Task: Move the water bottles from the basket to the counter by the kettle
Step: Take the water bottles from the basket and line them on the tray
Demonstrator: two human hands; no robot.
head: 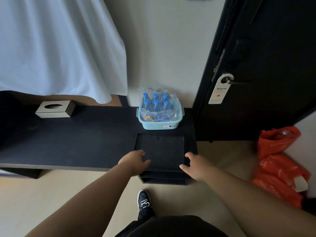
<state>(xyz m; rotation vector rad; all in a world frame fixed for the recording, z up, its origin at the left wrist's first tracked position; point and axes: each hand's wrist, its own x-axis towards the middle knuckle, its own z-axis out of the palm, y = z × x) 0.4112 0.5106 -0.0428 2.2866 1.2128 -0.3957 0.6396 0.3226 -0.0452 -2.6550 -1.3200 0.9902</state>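
Note:
A light blue plastic basket (pixel 160 124) stands on the black counter (pixel 77 137) against the wall. Inside it is a clear plastic wrap of several water bottles (pixel 156 104) with blue caps, all upright. In front of the basket lies a black tray (pixel 160 149) at the counter's front edge. My left hand (pixel 135 162) hovers over the tray's left front corner, fingers apart. My right hand (pixel 195 165) is at the tray's right front corner, fingers spread. Neither hand holds anything. No kettle is in view.
A metal tissue box (pixel 54 109) sits at the counter's back left under a white curtain (pixel 56 48). A dark door (pixel 256 65) with a hanging tag (pixel 219 93) is to the right. Orange plastic bags (pixel 278 165) lie on the floor at right. My shoe (pixel 143 199) is below.

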